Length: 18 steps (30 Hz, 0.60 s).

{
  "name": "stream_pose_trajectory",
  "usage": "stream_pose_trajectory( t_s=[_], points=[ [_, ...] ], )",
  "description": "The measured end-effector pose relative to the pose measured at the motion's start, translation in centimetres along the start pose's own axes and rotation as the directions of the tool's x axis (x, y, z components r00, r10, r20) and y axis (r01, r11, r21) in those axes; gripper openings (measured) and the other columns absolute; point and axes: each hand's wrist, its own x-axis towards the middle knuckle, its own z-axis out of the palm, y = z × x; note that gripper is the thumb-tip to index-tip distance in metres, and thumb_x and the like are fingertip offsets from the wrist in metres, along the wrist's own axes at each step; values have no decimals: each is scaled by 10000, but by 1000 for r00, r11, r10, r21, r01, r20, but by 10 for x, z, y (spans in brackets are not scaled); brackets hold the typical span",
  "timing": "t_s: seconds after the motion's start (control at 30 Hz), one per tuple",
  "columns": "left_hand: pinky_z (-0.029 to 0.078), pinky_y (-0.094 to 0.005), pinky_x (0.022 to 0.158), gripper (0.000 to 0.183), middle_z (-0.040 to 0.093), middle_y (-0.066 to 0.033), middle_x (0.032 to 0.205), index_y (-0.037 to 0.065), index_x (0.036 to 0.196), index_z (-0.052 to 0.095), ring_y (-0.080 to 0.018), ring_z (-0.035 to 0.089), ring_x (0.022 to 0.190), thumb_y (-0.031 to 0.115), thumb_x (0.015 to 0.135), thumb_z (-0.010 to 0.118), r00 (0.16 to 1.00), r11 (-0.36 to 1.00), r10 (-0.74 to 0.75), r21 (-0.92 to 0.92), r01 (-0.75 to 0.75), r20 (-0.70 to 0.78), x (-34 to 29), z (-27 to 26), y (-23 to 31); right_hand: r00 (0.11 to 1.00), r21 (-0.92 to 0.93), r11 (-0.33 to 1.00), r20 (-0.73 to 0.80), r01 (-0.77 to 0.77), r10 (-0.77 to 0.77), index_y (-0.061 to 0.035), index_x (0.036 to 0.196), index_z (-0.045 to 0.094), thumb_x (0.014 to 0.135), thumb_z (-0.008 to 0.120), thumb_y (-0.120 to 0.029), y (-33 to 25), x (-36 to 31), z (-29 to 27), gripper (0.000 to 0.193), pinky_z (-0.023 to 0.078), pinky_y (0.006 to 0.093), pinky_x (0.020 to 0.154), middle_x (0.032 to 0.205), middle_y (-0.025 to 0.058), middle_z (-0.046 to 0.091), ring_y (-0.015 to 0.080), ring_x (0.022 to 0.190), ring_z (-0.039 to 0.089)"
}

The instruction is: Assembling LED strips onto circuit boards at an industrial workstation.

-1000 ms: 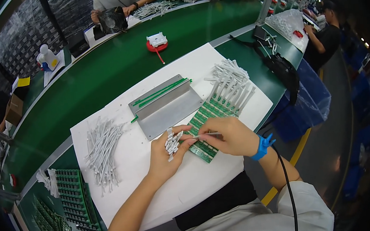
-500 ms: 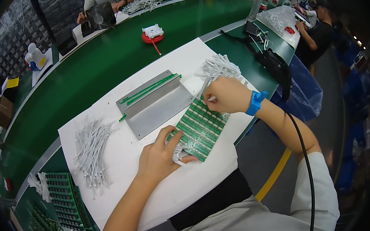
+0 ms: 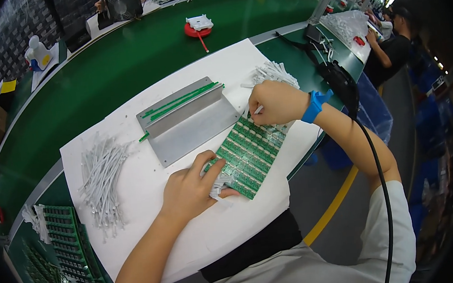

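Note:
A green circuit board panel [image 3: 243, 164], divided into rows of small boards, is tilted in front of me over white paper. My left hand [image 3: 187, 187] is closed on its left edge, thumb and fingers gripping it. Several white cables [image 3: 221, 185] bunch up at that edge beside the fingers. At the panel's far corner, my right hand [image 3: 278, 103], with a blue wrist strap [image 3: 316, 106], pinches the end of a white cable [image 3: 259, 109]. Its fingertips sit close to the board; whether the cable end touches the board I cannot tell.
Beyond the panel lies a grey metal angle fixture [image 3: 195, 128] with green strips [image 3: 180, 103] on it. White cables are piled left [image 3: 100, 179] and far right [image 3: 273, 74]. More green panels [image 3: 73, 246] stand at lower left. A red-and-white device [image 3: 198, 26] rests on the green belt.
My right hand has moved slightly up and away at the panel's far corner, still pinching the cable. My left hand keeps its grip. The whole view has shifted a little.

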Motion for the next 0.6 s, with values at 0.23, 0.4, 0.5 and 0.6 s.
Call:
stream_pose_trajectory(
  t_s=[0.23,0.4,0.5,0.6],
  points=[
    [537,-310,525,615,632,-58,1135,88,1061,692,-199,663,617,473,624,890,1000,1000,-5,9,4,16,0,-1,-1,1000,-64,998,-2,-15,15,-33,833,777,747,751,-170,-9,0,-5,163,571,369,708,811,137,744,288,749,724],
    [532,-308,521,620,630,-55,1131,89,1063,690,-196,656,615,494,634,881,1000,1000,13,5,-13,-6,0,0,-1,998,-153,988,49,-17,25,-44,856,777,761,740,-184,-6,3,-8,174,565,380,716,829,128,743,292,770,719],
    [533,-309,523,624,629,-53,1132,89,1066,689,-196,657,619,508,641,873,1000,1000,14,-1,-14,-7,1,0,-1,997,-119,993,66,-20,28,-48,853,778,766,740,-194,-6,2,-10,174,564,382,712,823,123,742,292,770,717],
    [533,-310,525,627,628,-49,1135,90,1070,688,-196,659,623,518,648,865,1000,1000,12,-3,-12,-4,1,1,-1,997,-117,993,72,-22,31,-63,874,766,779,744,-244,-4,2,-9,206,576,408,714,866,130,750,307,813,724]
  ],
)
